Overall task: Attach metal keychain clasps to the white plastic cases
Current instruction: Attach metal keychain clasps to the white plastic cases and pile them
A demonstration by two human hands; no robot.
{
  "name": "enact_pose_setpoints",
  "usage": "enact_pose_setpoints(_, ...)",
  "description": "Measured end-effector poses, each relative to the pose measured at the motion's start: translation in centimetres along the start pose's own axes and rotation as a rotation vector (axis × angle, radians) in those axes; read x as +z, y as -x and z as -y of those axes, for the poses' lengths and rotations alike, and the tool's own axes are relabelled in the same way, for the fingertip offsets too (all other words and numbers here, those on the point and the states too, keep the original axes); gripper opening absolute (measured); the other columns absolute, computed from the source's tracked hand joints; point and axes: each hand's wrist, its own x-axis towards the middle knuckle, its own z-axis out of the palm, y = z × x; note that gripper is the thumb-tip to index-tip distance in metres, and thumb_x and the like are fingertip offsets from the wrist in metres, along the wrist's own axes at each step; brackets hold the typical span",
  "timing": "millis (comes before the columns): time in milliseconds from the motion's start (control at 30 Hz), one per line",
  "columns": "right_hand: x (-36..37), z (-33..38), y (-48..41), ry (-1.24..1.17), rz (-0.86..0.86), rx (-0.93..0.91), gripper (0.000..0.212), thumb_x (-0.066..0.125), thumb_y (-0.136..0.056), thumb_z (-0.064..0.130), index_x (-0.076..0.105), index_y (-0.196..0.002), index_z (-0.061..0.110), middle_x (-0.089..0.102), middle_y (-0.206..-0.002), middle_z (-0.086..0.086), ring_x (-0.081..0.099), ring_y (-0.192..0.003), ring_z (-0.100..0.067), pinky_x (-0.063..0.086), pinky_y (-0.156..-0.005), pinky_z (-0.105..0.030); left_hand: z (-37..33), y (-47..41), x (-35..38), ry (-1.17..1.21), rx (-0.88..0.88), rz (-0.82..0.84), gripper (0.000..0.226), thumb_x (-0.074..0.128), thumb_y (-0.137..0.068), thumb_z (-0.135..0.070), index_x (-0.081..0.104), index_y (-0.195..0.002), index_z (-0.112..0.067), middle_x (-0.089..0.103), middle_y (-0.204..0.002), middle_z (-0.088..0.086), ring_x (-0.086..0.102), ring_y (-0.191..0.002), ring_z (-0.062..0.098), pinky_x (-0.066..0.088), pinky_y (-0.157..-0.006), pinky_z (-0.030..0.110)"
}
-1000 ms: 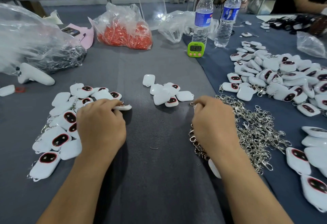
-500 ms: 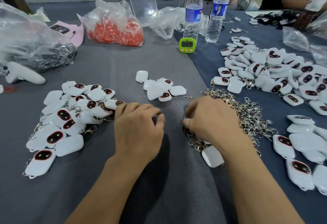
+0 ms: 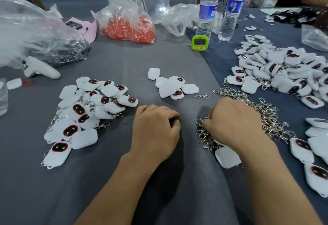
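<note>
Nearest, a lone white case (image 3: 227, 156) lies on the worktop (image 3: 99, 180) under the right wrist. The right hand (image 3: 236, 125) curls its fingers (image 3: 206, 123) down into the heap of metal clasps (image 3: 266, 116); I cannot tell if they pinch one. The left hand (image 3: 156, 132) rests just beside, fingers (image 3: 174, 118) drawn narrow against the thumb, nothing visible in them. Left of those fingers sits a pile of clasped cases (image 3: 85, 113); beyond both sets of fingers, a small heap of bare cases (image 3: 170, 86) and one loose clasp (image 3: 202, 96). Farther off stand a green timer (image 3: 198, 42) and two water bottles (image 3: 206, 10)
</note>
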Motion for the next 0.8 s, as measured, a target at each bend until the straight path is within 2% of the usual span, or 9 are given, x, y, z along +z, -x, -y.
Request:
enact_pose_setpoints(100,0.5,1.2,0.0,-0.019,-0.047,-0.077,0.017,0.059,-0.086,0.033,0.067,-0.094,0.020,0.069,-0.098,-0.009,0.066,-0.090,-0.034,0.039,-0.068,-0.033,0.0,-0.1,0.2,0.020,0.010,0.014,0.021,0.060,-0.086,-0.036,0.078,-0.097,-0.032,0.074,-0.099,-0.016,0.061,-0.093,0.009,0.035,-0.098,0.030)
enact_pose_setpoints(167,0.7,1.6,-0.1,-0.116,-0.060,-0.093,0.019,0.061,-0.085,0.035,0.074,-0.096,0.027,0.073,-0.097,-0.006,0.068,-0.096,-0.033,0.048,-0.073,-0.034,-0.1,-0.1,0.2,0.101,-0.020,0.029,0.024,0.064,-0.086,-0.038,0.077,-0.106,-0.034,0.074,-0.101,-0.015,0.060,-0.094,0.007,0.037,-0.095,0.027)
enact_pose_setpoints(233,0.8,1.9,-0.2,-0.301,-0.053,-0.098,0.011,0.066,-0.083,0.034,0.076,-0.085,0.030,0.075,-0.090,0.000,0.069,-0.094,-0.030,0.056,-0.081,-0.036,-0.3,-0.1,0.2,0.252,-0.086,0.072,0.033,0.068,-0.086,-0.039,0.071,-0.119,-0.039,0.073,-0.100,-0.017,0.061,-0.092,0.002,0.044,-0.090,0.021)
enact_pose_setpoints(300,0.9,2.3,-0.3,-0.486,-0.021,-0.099,0.009,0.069,-0.082,0.031,0.075,-0.075,0.032,0.074,-0.077,0.004,0.070,-0.086,-0.027,0.057,-0.080,-0.039,-0.6,-0.2,0.0,0.427,-0.122,0.104,0.038,0.070,-0.087,-0.033,0.069,-0.124,-0.040,0.073,-0.099,-0.022,0.064,-0.092,-0.005,0.048,-0.086,0.012)
enact_pose_setpoints(400,1.3,2.6,-0.5,-0.611,0.007,-0.107,0.016,0.072,-0.083,0.030,0.072,-0.067,0.033,0.064,-0.055,0.012,0.067,-0.072,-0.021,0.055,-0.071,-0.034,-0.6,-0.3,-0.1,0.512,-0.119,0.062,0.032,0.072,-0.088,-0.019,0.076,-0.115,-0.036,0.074,-0.098,-0.026,0.067,-0.090,-0.010,0.049,-0.082,0.009)
enact_pose_setpoints(500,1.6,2.5,-0.6,-0.678,0.048,-0.117,0.019,0.075,-0.085,0.031,0.072,-0.066,0.034,0.066,-0.056,0.018,0.065,-0.065,-0.004,0.050,-0.064,-0.025,-0.1,-0.6,0.0,0.577,-0.198,0.022,0.021,0.078,-0.085,-0.014,0.081,-0.100,-0.029,0.076,-0.089,-0.023,0.069,-0.083,-0.011,0.053,-0.080,0.011)
enact_pose_setpoints(600,1.8,2.4,-0.7,-0.739,0.077,-0.136,0.025,0.076,-0.084,0.029,0.069,-0.061,0.036,0.062,-0.051,0.025,0.058,-0.055,0.007,0.038,-0.051,-0.010,0.3,-0.9,0.1,0.609,-0.250,0.023,0.016,0.082,-0.081,-0.014,0.081,-0.088,-0.029,0.075,-0.077,-0.022,0.070,-0.075,-0.008,0.054,-0.072,0.011)
enact_pose_setpoints(700,1.8,2.5,-0.6,-0.835,0.115,-0.160,0.017,0.077,-0.082,0.026,0.074,-0.066,0.032,0.061,-0.048,0.018,0.054,-0.047,0.005,0.033,-0.047,-0.009,0.7,-1.0,0.1,0.600,-0.247,-0.003,0.019,0.083,-0.079,-0.013,0.079,-0.078,-0.032,0.073,-0.070,-0.021,0.070,-0.067,-0.004,0.050,-0.064,0.008)
enact_pose_setpoints(800,1.8,2.5,-0.6,-0.964,0.124,-0.169,0.010,0.080,-0.080,0.024,0.077,-0.071,0.029,0.070,-0.058,0.011,0.058,-0.051,0.002,0.040,-0.056,-0.016,0.9,-1.0,0.1,0.643,-0.265,-0.029,0.020,0.081,-0.078,-0.015,0.077,-0.073,-0.034,0.074,-0.068,-0.016,0.071,-0.065,0.002,0.052,-0.063,0.014)
